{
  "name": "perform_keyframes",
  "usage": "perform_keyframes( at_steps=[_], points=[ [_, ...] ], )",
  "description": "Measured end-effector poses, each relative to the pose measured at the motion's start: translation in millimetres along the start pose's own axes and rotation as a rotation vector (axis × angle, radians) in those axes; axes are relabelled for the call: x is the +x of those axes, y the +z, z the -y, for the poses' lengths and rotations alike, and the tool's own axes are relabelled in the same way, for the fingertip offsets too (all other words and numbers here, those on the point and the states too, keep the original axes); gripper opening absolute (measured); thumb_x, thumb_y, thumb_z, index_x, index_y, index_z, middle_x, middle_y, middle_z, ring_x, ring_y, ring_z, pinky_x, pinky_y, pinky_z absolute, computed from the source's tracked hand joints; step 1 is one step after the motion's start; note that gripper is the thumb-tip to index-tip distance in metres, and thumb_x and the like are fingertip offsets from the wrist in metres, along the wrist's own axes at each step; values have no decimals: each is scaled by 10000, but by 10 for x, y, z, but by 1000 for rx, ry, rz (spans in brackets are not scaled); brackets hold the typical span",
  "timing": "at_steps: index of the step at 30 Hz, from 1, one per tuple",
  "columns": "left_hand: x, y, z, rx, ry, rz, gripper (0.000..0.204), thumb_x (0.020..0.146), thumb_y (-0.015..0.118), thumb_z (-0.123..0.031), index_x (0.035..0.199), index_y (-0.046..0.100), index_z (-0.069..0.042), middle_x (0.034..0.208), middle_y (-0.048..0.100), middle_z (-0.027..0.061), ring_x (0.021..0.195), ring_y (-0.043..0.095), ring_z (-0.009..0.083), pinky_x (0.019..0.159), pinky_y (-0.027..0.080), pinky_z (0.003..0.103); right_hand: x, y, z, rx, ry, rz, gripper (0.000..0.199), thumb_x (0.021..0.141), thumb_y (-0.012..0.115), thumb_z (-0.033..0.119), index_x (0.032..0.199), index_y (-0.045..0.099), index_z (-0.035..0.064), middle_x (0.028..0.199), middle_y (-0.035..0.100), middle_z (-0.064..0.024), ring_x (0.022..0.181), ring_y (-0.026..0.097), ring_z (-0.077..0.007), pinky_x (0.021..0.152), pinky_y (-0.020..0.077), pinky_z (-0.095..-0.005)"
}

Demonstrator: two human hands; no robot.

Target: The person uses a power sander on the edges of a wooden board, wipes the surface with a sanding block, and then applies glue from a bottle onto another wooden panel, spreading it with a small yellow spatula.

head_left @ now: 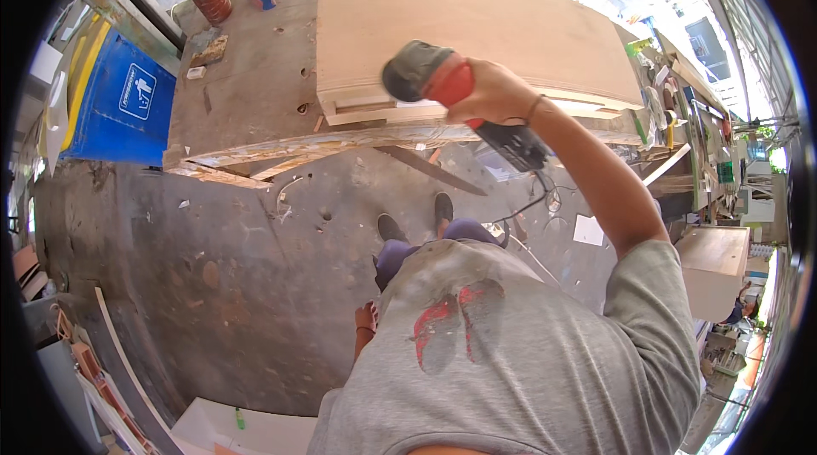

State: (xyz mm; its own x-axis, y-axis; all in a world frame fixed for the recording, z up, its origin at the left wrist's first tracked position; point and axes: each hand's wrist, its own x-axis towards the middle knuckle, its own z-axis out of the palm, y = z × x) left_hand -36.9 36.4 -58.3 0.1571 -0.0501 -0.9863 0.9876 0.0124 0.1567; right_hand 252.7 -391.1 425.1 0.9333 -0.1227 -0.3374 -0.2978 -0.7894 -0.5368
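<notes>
My right hand (494, 93) is closed around a red-and-black corded power sander (447, 85), held above the near edge of a pale wooden panel or cabinet (459, 21) that lies on the workbench. The tool's dark round head points left, and its black body hangs toward me with the cord running down. Whether the head touches the wood I cannot tell. My left hand (366, 316) hangs low at my side, away from the bench, its fingers loosely bent with nothing visible in them.
A worn workbench (247, 72) carries a reddish-brown container (211, 4) and small scraps. Left of it stands a blue-and-yellow bin (115, 97). Tools and offcuts crowd the right side. The cord trails to the floor, near a white sheet (588, 230). A white board (264, 431) lies at lower left.
</notes>
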Motion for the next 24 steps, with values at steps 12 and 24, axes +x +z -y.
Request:
perform_keyframes(
  at_steps=[12,24],
  points=[
    [-78,68,-1113,751,418,-210,655,837,568,-311,1339,313,23,1313,414,232,1196,411,376,1023,302,433,-874,-495,-1153,312,261,-220,460,567,742,162,982,602,24,826,599,-35,728,565,-130,672,475,-276],
    [-2853,2125,-3955,1059,1996,-417,680,816,606,-248,1375,305,-4,1438,308,156,1354,237,324,1088,156,507,-888,-460,-1180,269,223,-319,469,546,732,267,956,639,59,812,638,-63,724,588,-168,676,480,-288]
  ],
)
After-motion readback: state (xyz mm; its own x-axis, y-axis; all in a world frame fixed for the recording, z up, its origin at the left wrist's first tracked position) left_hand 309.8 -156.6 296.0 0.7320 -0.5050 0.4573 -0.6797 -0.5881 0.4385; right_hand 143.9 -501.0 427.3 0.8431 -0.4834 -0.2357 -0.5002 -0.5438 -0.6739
